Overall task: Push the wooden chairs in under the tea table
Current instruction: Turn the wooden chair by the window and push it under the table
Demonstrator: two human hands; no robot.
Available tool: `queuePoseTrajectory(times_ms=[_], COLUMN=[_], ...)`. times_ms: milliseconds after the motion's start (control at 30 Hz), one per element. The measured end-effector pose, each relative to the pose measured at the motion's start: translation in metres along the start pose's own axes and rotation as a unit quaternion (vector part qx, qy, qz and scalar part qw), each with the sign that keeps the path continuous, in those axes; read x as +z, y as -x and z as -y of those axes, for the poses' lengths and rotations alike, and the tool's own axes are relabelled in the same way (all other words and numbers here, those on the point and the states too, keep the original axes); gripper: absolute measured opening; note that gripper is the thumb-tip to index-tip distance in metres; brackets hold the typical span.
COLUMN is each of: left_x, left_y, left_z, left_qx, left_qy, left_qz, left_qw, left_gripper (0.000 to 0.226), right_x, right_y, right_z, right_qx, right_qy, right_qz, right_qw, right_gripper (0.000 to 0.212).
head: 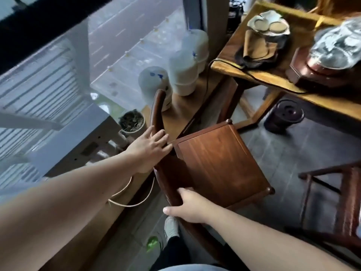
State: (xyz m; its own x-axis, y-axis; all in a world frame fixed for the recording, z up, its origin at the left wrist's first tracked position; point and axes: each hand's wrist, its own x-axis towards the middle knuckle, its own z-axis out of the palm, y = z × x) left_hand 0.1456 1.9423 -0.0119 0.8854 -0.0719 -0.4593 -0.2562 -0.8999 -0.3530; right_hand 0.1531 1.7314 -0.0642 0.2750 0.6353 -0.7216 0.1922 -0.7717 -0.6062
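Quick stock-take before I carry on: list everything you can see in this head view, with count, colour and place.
wooden chair: 1, reddish brown, centre, seat still outside the table.
tea table: 1, yellow-brown wood, upper right.
second chair: 1, dark brown, right edge, partly in view.
round bin: 1, dark, on the floor under the table.
white jugs: 3, translucent white, on a low shelf by the window.
plant pot: 1, pale, floor by the window.
tea ware: blurred pale pieces on the table; count unclear.
black cable: 1, over the table's near edge.
shoe: 1, grey, bottom centre.
left hand: on the chair's curved backrest.
right hand: grip on the backrest's lower end.
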Motion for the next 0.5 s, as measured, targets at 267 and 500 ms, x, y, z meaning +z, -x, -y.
queuePoseTrajectory(times_ms=[267, 500], left_x=[0.015, 0.016], left_y=[-0.024, -0.026], left_z=[0.016, 0.010], left_qx=[0.027, 0.026], left_qy=[-0.011, 0.014], left_qz=[0.022, 0.022], left_qw=[0.999, 0.999], left_gripper=[0.041, 0.044], right_x=[0.022, 0.022], right_y=[-0.013, -0.006], right_z=[0.014, 0.014], right_qx=[0.101, 0.099], right_qy=[-0.196, -0.199], right_qz=[-0.031, -0.056], right_qw=[0.975, 0.973], right_gripper=[0.029, 0.037])
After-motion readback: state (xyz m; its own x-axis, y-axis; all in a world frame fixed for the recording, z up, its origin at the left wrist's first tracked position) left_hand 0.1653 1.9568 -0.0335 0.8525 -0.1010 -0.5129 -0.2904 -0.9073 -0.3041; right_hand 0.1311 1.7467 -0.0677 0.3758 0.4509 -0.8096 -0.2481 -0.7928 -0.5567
